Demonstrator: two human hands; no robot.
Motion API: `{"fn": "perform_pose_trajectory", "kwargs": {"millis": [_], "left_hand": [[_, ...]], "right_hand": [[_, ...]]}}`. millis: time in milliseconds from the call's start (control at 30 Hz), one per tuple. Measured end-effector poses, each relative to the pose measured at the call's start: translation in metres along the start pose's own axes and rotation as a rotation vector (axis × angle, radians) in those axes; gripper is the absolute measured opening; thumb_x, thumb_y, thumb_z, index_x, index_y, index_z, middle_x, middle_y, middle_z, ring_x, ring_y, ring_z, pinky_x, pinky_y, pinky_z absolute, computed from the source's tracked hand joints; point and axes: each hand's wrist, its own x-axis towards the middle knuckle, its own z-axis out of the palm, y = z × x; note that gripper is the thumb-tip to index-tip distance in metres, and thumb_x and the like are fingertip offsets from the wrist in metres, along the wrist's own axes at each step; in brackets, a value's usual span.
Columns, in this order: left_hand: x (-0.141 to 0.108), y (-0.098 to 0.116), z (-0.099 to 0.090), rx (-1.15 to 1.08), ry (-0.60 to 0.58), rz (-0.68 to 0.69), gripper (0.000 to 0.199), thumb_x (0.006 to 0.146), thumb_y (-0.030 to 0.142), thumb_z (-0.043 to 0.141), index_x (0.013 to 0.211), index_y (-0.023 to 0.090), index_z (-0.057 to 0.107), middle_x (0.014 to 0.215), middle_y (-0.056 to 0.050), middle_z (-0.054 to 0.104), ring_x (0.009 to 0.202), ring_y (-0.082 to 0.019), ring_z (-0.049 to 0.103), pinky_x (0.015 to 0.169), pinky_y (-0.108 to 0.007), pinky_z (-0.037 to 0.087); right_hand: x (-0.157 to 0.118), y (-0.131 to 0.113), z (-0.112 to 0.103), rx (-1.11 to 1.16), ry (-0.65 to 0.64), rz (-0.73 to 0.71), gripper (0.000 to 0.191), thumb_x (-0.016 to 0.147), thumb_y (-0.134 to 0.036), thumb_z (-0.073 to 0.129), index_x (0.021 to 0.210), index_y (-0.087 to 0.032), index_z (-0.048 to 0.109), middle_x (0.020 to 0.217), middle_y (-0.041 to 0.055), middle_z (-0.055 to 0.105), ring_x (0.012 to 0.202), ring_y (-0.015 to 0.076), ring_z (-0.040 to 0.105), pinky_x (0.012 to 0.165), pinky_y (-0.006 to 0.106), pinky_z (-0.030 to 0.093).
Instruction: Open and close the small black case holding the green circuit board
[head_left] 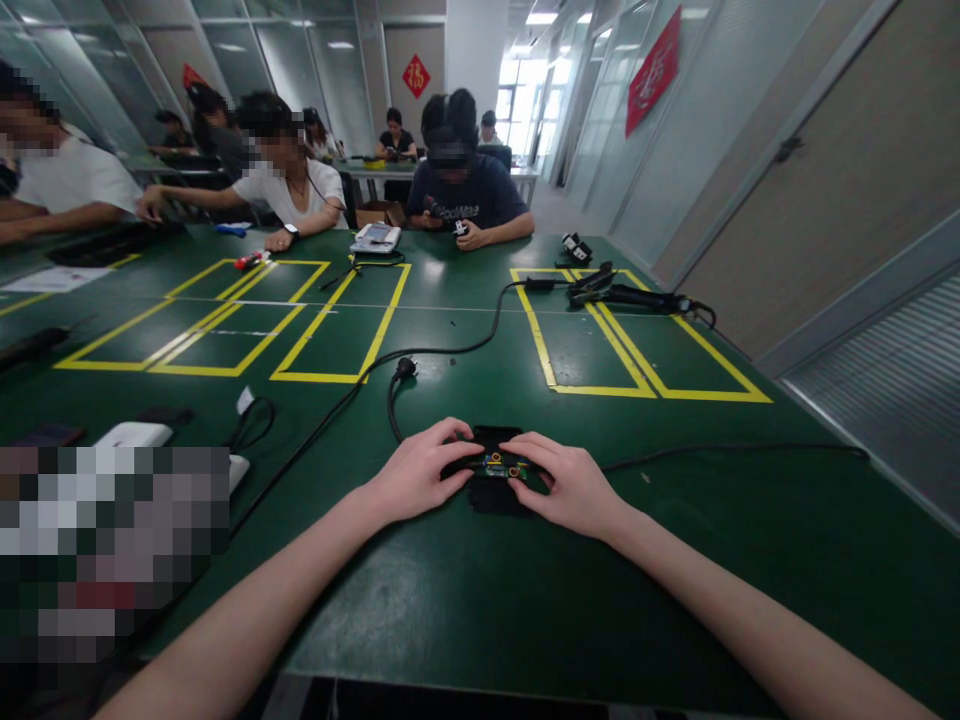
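A small circuit board (496, 469) with copper-coloured coils lies between my two hands over the near middle of the table. My left hand (420, 472) has its fingers and thumb closed about the board's left end. At the opposite end, my right hand (571, 488) pinches the board between thumb and fingers. Black casing parts (498, 499) show beneath and behind the board, partly covered by my fingers. A black cable with a plug (406, 369) runs to my left hand, and another black cable (735, 452) leads away from my right hand to the right.
The green table (420, 610) carries yellow tape outlines (600, 390). A long black cable (337, 400) crosses it. Black tools (630, 296) lie at the far right, a white device (375, 238) at the back. Several people sit across and to the left.
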Motion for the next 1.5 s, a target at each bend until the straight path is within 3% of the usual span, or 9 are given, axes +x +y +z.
{"fn": "perform_pose_trajectory", "kwargs": {"millis": [267, 400, 533, 633, 933, 1500], "left_hand": [[0.003, 0.003, -0.006, 0.054, -0.073, -0.004, 0.023, 0.096, 0.014, 0.052, 0.113, 0.020, 0.066, 0.109, -0.006, 0.067, 0.097, -0.019, 0.066, 0.087, -0.031, 0.056], [0.005, 0.005, -0.011, 0.050, -0.131, -0.039, 0.021, 0.096, 0.016, 0.050, 0.110, 0.019, 0.064, 0.107, -0.006, 0.067, 0.092, -0.019, 0.067, 0.083, -0.031, 0.055], [0.006, 0.007, -0.011, 0.038, -0.123, -0.106, 0.020, 0.095, 0.020, 0.050, 0.111, 0.020, 0.062, 0.103, -0.004, 0.069, 0.082, -0.018, 0.068, 0.076, -0.030, 0.054], [0.005, 0.008, -0.010, 0.024, -0.097, -0.139, 0.017, 0.093, 0.022, 0.053, 0.107, 0.021, 0.062, 0.096, -0.002, 0.070, 0.080, -0.017, 0.068, 0.076, -0.028, 0.053], [0.002, 0.009, -0.012, 0.101, -0.172, -0.081, 0.025, 0.107, 0.032, 0.034, 0.111, 0.021, 0.056, 0.096, -0.004, 0.070, 0.080, -0.019, 0.069, 0.073, -0.029, 0.050], [0.003, 0.017, -0.019, -0.010, -0.243, -0.080, 0.020, 0.101, 0.028, 0.040, 0.093, 0.021, 0.057, 0.075, 0.001, 0.065, 0.065, -0.016, 0.062, 0.063, -0.026, 0.041]], "right_hand": [[0.003, 0.003, -0.003, 0.005, 0.033, -0.046, 0.032, 0.094, -0.026, 0.059, 0.126, -0.022, 0.063, 0.123, 0.0104, 0.069, 0.107, 0.0219, 0.071, 0.088, 0.035, 0.060], [0.002, 0.008, -0.015, -0.023, 0.012, 0.003, 0.031, 0.092, -0.025, 0.057, 0.122, -0.020, 0.064, 0.118, 0.0113, 0.067, 0.094, 0.0209, 0.071, 0.078, 0.034, 0.060], [0.001, 0.020, -0.026, -0.077, -0.106, 0.032, 0.014, 0.094, -0.028, 0.056, 0.097, -0.020, 0.067, 0.091, 0.0060, 0.069, 0.075, 0.0179, 0.067, 0.067, 0.029, 0.053], [0.001, 0.025, -0.028, -0.093, -0.163, 0.049, 0.025, 0.100, -0.033, 0.051, 0.086, -0.020, 0.066, 0.078, 0.0041, 0.067, 0.067, 0.0167, 0.063, 0.061, 0.027, 0.048], [-0.003, 0.023, -0.028, -0.081, -0.191, 0.033, 0.049, 0.109, -0.046, 0.028, 0.087, -0.020, 0.063, 0.070, 0.0044, 0.068, 0.057, 0.0161, 0.061, 0.057, 0.027, 0.041], [-0.007, 0.013, -0.033, -0.010, -0.310, 0.047, 0.039, 0.107, -0.040, 0.037, 0.084, -0.021, 0.063, 0.063, 0.0002, 0.064, 0.052, 0.0147, 0.059, 0.058, 0.027, 0.041]]}}
